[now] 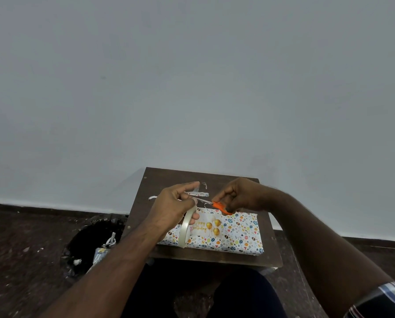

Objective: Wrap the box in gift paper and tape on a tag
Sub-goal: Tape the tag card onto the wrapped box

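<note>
Head view: the box (217, 232), already covered in patterned gift paper, lies flat on the dark worktop (169, 177), a "Happy Birthday" tag (206, 224) on its top. Above the box's far edge, the left hand (177, 206) holds a tape roll (187, 227) and draws a strip taut with curled fingers. The right hand (236, 196) grips orange scissors (217, 205), blades at that strip. Loose tape scraps (196, 193) lie beyond the box. The step looks like cutting tape for the tag; next, snip cleanly and keep the strip from folding on itself.

Left grip (177, 204) and right grip (236, 196) curled, raised.
</note>
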The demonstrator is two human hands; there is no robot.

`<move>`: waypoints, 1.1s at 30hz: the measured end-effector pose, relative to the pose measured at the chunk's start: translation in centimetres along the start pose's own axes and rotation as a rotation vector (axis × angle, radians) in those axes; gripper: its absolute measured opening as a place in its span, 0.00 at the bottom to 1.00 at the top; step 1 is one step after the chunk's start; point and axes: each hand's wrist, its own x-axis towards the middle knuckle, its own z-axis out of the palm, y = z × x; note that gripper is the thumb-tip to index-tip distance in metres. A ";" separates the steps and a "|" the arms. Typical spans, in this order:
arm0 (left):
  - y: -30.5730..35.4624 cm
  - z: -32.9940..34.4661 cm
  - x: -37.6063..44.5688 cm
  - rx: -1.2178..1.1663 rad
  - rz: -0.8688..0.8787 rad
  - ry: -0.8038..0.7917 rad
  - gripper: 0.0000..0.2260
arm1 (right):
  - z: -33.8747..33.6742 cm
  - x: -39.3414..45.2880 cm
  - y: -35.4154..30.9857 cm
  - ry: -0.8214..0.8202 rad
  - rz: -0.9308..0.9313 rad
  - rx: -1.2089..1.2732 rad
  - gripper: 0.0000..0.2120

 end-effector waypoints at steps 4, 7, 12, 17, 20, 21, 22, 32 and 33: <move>-0.3 -0.3 0.2 -0.036 -0.009 0.020 0.20 | 0.1 1.1 2.0 0.053 0.068 -0.149 0.20; -0.3 -0.5 0.3 -0.062 -0.014 0.043 0.21 | 0.1 2.4 4.5 0.239 0.187 -0.295 0.22; -0.1 -0.9 1.0 -0.148 -0.047 0.061 0.24 | 1.6 5.0 6.9 0.353 0.398 -0.413 0.09; -0.2 -1.7 1.1 -0.174 -0.060 0.038 0.27 | 2.5 6.5 7.8 0.357 0.454 -0.428 0.08; -0.1 -1.9 1.1 -0.196 -0.068 0.038 0.28 | 2.8 6.4 8.2 0.343 0.479 -0.399 0.08; -0.1 -2.0 1.0 -0.202 -0.068 0.034 0.28 | 2.8 6.3 8.0 0.379 0.449 -0.376 0.07; 0.0 -2.0 1.0 -0.205 -0.065 0.032 0.28 | 2.8 6.1 7.4 0.447 0.389 -0.323 0.07; 0.8 -1.2 0.2 -0.141 -0.014 0.034 0.29 | 5.1 2.7 -5.1 0.454 -0.130 0.225 0.10; 0.9 -1.3 0.0 -0.121 -0.008 0.037 0.29 | 5.3 2.6 -5.5 0.470 -0.122 0.173 0.11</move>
